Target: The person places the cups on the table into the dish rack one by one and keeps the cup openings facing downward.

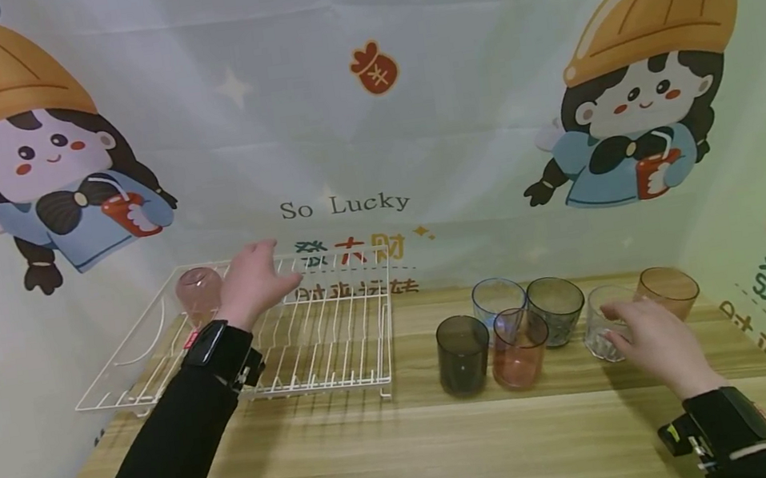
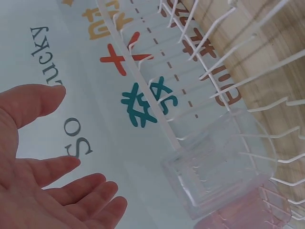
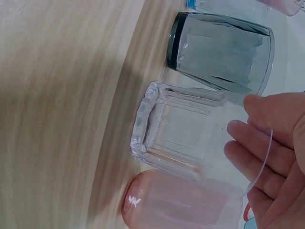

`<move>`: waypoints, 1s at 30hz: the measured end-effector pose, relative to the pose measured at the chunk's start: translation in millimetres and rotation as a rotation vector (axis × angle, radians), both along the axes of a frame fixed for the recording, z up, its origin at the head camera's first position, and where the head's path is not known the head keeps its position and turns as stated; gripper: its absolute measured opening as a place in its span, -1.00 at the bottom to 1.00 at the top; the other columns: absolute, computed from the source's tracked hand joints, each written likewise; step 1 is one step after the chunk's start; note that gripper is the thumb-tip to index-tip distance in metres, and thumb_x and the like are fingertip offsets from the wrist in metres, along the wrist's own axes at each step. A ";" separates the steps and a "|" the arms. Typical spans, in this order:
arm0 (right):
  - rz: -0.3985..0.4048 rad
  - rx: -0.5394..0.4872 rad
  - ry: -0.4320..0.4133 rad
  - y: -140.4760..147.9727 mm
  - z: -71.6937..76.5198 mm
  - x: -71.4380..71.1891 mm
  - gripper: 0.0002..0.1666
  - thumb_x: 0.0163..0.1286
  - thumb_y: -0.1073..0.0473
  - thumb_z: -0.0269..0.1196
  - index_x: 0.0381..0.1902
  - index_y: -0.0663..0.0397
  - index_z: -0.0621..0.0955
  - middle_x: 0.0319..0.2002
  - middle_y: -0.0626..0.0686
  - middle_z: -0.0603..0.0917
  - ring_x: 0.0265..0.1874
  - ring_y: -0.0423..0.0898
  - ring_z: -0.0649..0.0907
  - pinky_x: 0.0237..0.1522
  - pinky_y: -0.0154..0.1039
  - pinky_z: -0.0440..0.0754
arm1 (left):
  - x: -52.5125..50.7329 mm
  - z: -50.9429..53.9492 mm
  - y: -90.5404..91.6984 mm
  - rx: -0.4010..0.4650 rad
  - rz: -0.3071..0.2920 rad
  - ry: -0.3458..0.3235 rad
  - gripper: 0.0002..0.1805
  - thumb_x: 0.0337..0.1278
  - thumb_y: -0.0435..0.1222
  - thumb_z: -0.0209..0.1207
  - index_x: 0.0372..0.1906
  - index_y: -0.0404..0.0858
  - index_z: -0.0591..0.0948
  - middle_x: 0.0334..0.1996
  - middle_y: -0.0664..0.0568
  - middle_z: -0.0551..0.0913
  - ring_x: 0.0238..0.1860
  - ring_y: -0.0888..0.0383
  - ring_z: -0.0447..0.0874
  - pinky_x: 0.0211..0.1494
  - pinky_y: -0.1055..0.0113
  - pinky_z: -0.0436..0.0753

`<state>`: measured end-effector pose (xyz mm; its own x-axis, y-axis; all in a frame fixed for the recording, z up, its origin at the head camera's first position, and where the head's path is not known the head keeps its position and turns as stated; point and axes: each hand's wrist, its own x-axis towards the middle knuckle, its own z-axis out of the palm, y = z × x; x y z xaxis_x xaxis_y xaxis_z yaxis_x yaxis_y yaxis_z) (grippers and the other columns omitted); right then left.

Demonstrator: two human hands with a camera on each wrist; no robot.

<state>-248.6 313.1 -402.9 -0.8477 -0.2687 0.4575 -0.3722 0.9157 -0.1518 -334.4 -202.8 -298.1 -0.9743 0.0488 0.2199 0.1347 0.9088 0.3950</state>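
Note:
Over the white wire dish rack point(image 1: 388, 311), my left hand point(image 1: 254, 282) is spread with its thumb apart from the fingers, holding nothing. Beside it in the rack is a pink glass point(image 1: 200, 294). The left wrist view also shows a clear glass point(image 2: 214, 162) lying against the pink one, wide of my fingers. My right hand point(image 1: 661, 340) is at the rim of a clear ribbed glass point(image 3: 176, 129) standing upright on the table. Its fingers show through or behind the rim, with a gap between thumb and fingertips; whether they touch the glass is unclear.
Left of the clear glass stand a grey-green glass point(image 1: 556, 309), a blue-rimmed glass point(image 1: 498, 296), a dark glass point(image 1: 464, 357) and a reddish glass point(image 1: 520, 354), close together. An amber-pink glass point(image 1: 669, 290) is behind my right hand. A printed cloth point(image 1: 309, 119) hangs behind the wooden table point(image 1: 384, 465).

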 end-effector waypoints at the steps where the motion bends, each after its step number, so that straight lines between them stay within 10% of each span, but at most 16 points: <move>1: -0.001 0.000 -0.007 -0.2 -0.4 0.1 -0.57 0.15 0.29 0.32 -0.01 0.35 0.57 -0.14 0.29 0.66 -0.13 0.25 0.60 0.24 0.14 0.34 | 0.9 0.6 0.2 -0.005 -0.006 0.001 -0.21 0.22 -0.07 0.12 0.41 -0.38 0.13 0.36 -0.37 0.18 0.36 -0.30 0.11 0.38 -0.13 0.25; 30: -0.046 -0.062 0.012 5.0 -7.1 10.9 -0.81 0.16 0.37 0.28 -0.22 0.24 0.67 -0.34 0.17 0.72 -0.36 0.17 0.66 0.22 0.14 0.36 | 31.6 13.9 36.3 0.053 -0.178 -0.010 -0.15 0.16 -0.06 0.20 0.45 -0.29 0.10 0.41 -0.27 0.16 0.42 -0.21 0.06 0.43 -0.15 0.14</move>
